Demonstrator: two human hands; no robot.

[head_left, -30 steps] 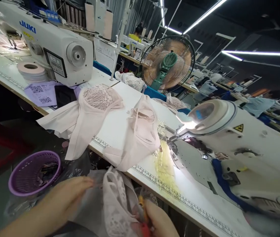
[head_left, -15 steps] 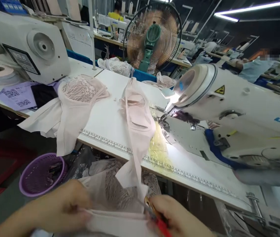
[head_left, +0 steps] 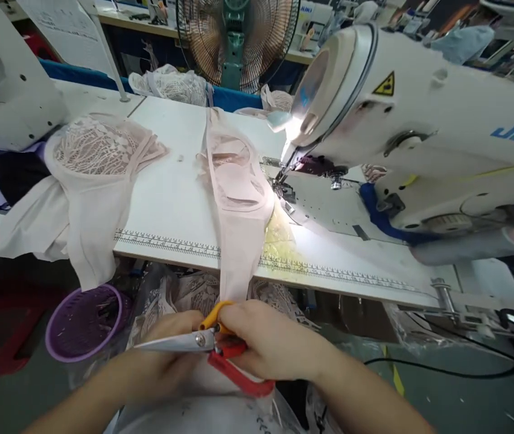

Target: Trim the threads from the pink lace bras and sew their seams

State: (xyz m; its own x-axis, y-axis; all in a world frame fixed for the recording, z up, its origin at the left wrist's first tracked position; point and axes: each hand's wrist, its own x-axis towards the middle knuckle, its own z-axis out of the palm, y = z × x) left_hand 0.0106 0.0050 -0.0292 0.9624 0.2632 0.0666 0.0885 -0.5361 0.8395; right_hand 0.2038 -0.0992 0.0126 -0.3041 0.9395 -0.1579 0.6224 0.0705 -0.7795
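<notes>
A pair of scissors (head_left: 189, 342) with one orange and one red handle is in my right hand (head_left: 266, 337), its blades pointing left across my left hand (head_left: 161, 355). My left hand is closed, its fingertips partly hidden behind the scissors, and pale pink fabric runs between the hands. This fabric belongs to a pale pink bra (head_left: 241, 235), which lies over the table edge and hangs down to my hands. Another pale pink bra with a lace cup (head_left: 98, 147) lies to the left, its band drooping over the edge.
At the right stands a lit sewing machine (head_left: 420, 114), with yellow film (head_left: 282, 232) beside its needle area. A second sewing machine (head_left: 12, 78) is at the left. A purple basket (head_left: 53, 337) sits below the white table (head_left: 171, 199). Behind is a fan (head_left: 234, 48).
My hands have come closer together, and the scissors have swung so the blades point left. The hanging band is straighter. My view has shifted downward and to the right.
</notes>
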